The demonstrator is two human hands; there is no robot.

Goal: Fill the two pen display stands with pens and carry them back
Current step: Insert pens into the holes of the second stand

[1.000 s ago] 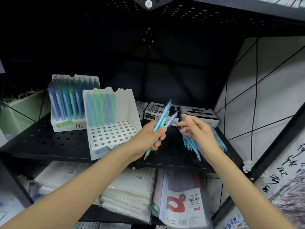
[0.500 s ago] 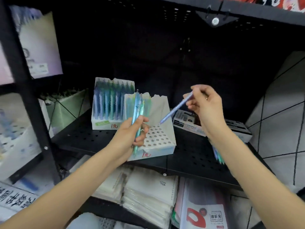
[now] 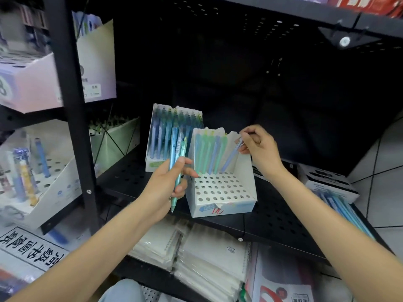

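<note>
From the head view, the left hand (image 3: 172,182) grips a bunch of pens (image 3: 177,158), tips down, fingers curled round them, at 9 o'clock from the front stand (image 3: 222,201). The right hand (image 3: 259,147) pinches one pale blue pen (image 3: 231,156) and its tip sits at the back row of holes, beside five pens standing there. The full stand (image 3: 157,166) is just behind, at 11 o'clock. Loose pens (image 3: 344,212) lie on the black shelf (image 3: 272,221) at 3 o'clock.
</note>
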